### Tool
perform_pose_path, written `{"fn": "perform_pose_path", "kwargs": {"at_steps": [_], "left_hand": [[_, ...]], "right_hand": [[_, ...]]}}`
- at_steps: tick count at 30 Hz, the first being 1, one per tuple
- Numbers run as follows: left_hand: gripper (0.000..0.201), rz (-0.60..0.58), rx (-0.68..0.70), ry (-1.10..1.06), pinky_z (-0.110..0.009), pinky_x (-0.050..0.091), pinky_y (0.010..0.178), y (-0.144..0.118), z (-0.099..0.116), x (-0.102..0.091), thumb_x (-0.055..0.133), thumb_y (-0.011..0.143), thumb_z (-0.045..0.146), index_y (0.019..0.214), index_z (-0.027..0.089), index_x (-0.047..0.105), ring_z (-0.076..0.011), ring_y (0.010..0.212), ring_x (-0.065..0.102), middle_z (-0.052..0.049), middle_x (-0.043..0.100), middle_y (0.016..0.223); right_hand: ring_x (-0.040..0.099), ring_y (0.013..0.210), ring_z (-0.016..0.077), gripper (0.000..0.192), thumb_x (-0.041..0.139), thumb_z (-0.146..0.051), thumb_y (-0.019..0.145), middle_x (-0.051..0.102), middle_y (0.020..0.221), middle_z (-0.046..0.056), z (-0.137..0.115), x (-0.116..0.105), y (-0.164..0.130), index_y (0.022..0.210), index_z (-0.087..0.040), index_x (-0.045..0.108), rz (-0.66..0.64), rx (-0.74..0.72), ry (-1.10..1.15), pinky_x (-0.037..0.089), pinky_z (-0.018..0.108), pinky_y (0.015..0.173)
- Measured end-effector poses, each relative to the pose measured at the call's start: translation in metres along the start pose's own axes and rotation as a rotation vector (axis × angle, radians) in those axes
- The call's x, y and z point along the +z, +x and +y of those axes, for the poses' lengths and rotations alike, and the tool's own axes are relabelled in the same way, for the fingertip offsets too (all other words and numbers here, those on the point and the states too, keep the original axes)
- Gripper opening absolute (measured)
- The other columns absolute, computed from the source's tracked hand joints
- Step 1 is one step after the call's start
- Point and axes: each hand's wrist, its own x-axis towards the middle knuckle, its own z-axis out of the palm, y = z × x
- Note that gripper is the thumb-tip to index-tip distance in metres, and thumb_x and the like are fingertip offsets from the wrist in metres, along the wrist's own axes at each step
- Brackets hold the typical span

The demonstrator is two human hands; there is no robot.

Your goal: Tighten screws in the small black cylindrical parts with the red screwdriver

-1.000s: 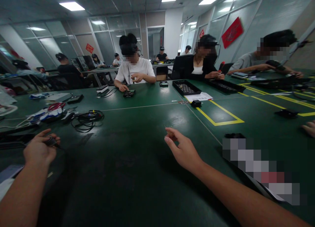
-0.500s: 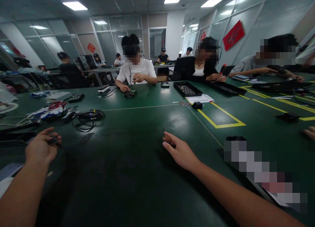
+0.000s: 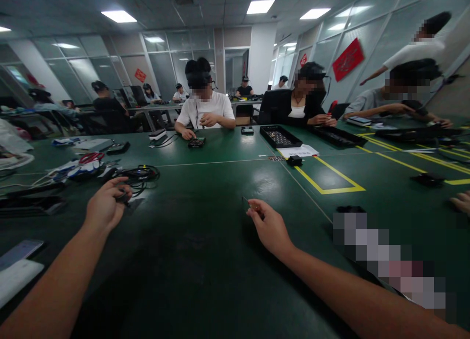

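Note:
My left hand (image 3: 105, 206) is closed around a small dark object (image 3: 122, 197), whose kind I cannot make out. It hovers over the green tabletop (image 3: 176, 285), just in front of a coil of black cable (image 3: 141, 175). Near the middle, my right hand (image 3: 270, 224) has its fingertips pinched together. From them a thin metal rod (image 3: 245, 201) pokes out toward the left; its other end is hidden in the fingers. The two hands are well apart.
Gloves (image 3: 79, 168) and red-handled gear lie at the left. A phone (image 3: 22, 253) rests at the near left. Black trays (image 3: 281, 137) and a small black block (image 3: 294, 160) stand beyond my right hand. Several people sit around, one person (image 3: 205, 106) directly opposite.
My left hand has moved right and slightly up, carrying the dark object toward the cable coil. The right hand stays nearly in place. A standing person has come into view at the right.

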Motion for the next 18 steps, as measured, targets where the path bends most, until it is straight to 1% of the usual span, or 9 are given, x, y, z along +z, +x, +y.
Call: {"fn": "perform_pose_path", "kwargs": {"at_steps": [3,5,7,10,13,15,17,18], "left_hand": [[0.04,-0.167,-0.118,-0.123,-0.022,0.044,0.062,-0.017,-0.002,0.03,0.05,0.06,0.001,0.096,0.011,0.063,-0.0153,0.067,0.052,-0.003,0.055,0.07],[0.038,-0.27,-0.139,-0.151,-0.023,0.044,0.063,-0.029,-0.006,0.052,0.051,0.061,0.005,0.096,0.01,0.064,-0.016,0.067,0.052,-0.004,0.056,0.07],[0.04,-0.364,-0.148,-0.155,-0.024,0.043,0.064,-0.043,-0.01,0.073,0.052,0.058,0.007,0.096,0.011,0.064,-0.0166,0.067,0.052,-0.004,0.057,0.07],[0.044,-0.512,-0.147,-0.148,-0.026,0.041,0.065,-0.07,-0.018,0.103,0.052,0.055,0.008,0.096,0.012,0.064,-0.0166,0.068,0.052,-0.003,0.058,0.071],[0.04,-0.669,-0.113,-0.1,-0.029,0.042,0.07,-0.102,-0.029,0.13,0.05,0.061,0.01,0.099,0.013,0.064,-0.0169,0.071,0.052,-0.003,0.057,0.074],[0.041,-0.772,-0.038,0.005,-0.031,0.044,0.077,-0.123,-0.038,0.143,0.051,0.067,0.009,0.107,0.015,0.063,-0.0177,0.079,0.056,-0.003,0.059,0.083],[0.054,-0.853,0.08,0.167,-0.033,0.046,0.086,-0.141,-0.048,0.153,0.055,0.066,0.003,0.118,0.017,0.058,-0.0186,0.089,0.059,-0.004,0.062,0.096],[0.059,-0.871,0.138,0.24,-0.034,0.046,0.09,-0.148,-0.053,0.156,0.055,0.065,-0.001,0.121,0.018,0.055,-0.0191,0.094,0.06,-0.004,0.063,0.101]], "right_hand": [[0.074,0.086,0.0252,0.026,0.066,-0.031,0.084,0.077,0.088,0.006,0.001,0.006,0.013,0.106,-0.02,0.072,0.106,0.121,0.212,0.054,0.041,0.082],[0.072,0.079,0.0237,0.027,0.067,-0.032,0.081,0.075,0.08,0.005,0.002,0.012,0.025,0.105,-0.019,0.071,0.143,0.15,0.26,0.054,0.038,0.076],[0.069,0.071,0.0218,0.03,0.065,-0.038,0.083,0.072,0.075,0.004,0.001,0.015,0.037,0.104,-0.017,0.069,0.183,0.173,0.306,0.053,0.036,0.068],[0.064,0.065,0.0185,0.031,0.062,-0.044,0.085,0.068,0.076,0.003,-0.007,0.009,0.047,0.101,-0.017,0.066,0.263,0.178,0.358,0.051,0.033,0.062],[0.061,0.07,0.0168,0.031,0.065,-0.049,0.086,0.067,0.081,0.002,-0.023,-0.01,0.044,0.099,-0.02,0.066,0.331,0.109,0.373,0.049,0.031,0.064],[0.057,0.065,0.0162,0.029,0.065,-0.05,0.089,0.063,0.073,0.0,-0.035,-0.025,0.037,0.093,-0.021,0.066,0.372,-0.027,0.316,0.046,0.03,0.061],[0.054,0.063,0.0153,0.028,0.063,-0.049,0.092,0.062,0.071,-0.001,-0.044,-0.036,0.028,0.088,-0.022,0.064,0.382,-0.109,0.261,0.044,0.03,0.059],[0.055,0.062,0.0151,0.027,0.064,-0.048,0.093,0.062,0.07,-0.001,-0.046,-0.039,0.025,0.085,-0.022,0.064,0.37,-0.144,0.227,0.044,0.03,0.059]]}}
